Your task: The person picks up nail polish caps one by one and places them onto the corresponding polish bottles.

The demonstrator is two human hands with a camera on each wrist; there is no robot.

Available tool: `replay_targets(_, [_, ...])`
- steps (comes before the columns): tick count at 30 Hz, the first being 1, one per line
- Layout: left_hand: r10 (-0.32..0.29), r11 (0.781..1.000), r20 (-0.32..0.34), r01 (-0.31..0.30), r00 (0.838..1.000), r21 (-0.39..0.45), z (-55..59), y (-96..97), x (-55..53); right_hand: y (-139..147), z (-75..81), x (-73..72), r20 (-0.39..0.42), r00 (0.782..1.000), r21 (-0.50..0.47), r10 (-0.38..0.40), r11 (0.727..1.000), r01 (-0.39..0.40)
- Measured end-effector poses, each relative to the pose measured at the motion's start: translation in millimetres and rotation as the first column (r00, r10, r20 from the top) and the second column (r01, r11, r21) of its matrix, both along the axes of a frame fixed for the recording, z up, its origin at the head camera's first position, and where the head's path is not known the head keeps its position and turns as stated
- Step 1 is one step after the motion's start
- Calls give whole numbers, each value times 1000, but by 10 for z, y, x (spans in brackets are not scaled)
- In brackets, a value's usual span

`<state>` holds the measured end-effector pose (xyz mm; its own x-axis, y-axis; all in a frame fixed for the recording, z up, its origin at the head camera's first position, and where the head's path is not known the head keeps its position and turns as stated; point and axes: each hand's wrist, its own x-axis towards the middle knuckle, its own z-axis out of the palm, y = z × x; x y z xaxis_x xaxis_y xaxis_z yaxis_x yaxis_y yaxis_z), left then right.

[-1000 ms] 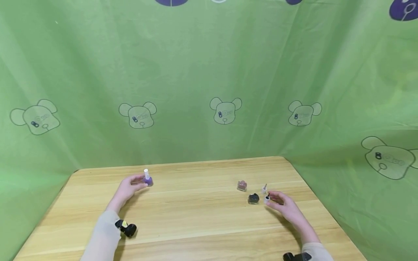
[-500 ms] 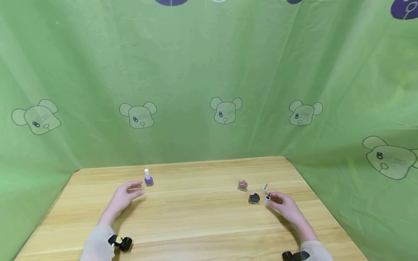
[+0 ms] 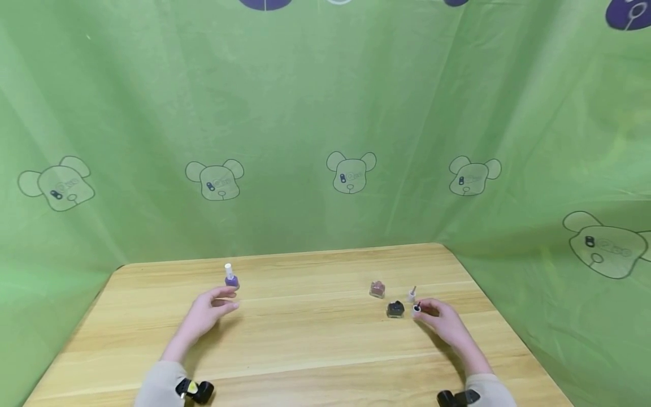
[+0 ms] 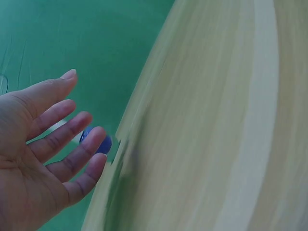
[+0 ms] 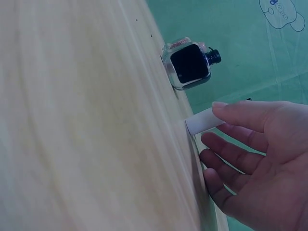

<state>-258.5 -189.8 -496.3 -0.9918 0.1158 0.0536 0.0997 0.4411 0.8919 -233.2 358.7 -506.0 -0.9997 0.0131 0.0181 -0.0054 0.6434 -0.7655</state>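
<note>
My left hand (image 3: 207, 312), fingers relaxed and apart, hovers just on the near side of a purple nail polish bottle (image 3: 231, 281) with a white cap. In the left wrist view that bottle (image 4: 105, 144) shows partly behind the fingers. On the right, my right hand (image 3: 445, 322) pinches a white nail polish cap (image 5: 204, 121) between thumb and forefinger; it stands on the table with its dark brush pointing up. Left of it is an uncapped black nail polish bottle (image 3: 395, 309). Behind stand an uncapped pink bottle (image 3: 377, 289) and a second white cap (image 3: 411, 295), brush upward.
The wooden table (image 3: 305, 333) ends at a far edge against a green curtain (image 3: 285, 124) printed with bear heads. More curtain hangs along the left and right sides. A small black camera is strapped to each wrist.
My left hand has let go of the purple bottle, which stays standing, drawn back toward me, then shifted right in front of it. The right hand keeps its pinch in place.
</note>
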Motion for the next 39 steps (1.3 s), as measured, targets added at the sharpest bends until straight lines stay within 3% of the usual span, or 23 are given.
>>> replay_targets(15, [-109,994,-61,110,992,11,2,486,13,-5,-11,-11,-13,1000,0,-27,1000,27])
replay_targets(21, [-180,983,-97,181,979,4,9,720,0,19,-2,-6,-5,999,2,-39,999,39])
replay_targets(32, [-277,961,-94,277,956,-15,65,1246,-23,58,93,20,20,999,-20,-49,999,49])
replay_targets(39, [-331,943,-110,333,937,4,77,1558,-40,105,104,2,-8,998,-18,-59,998,59])
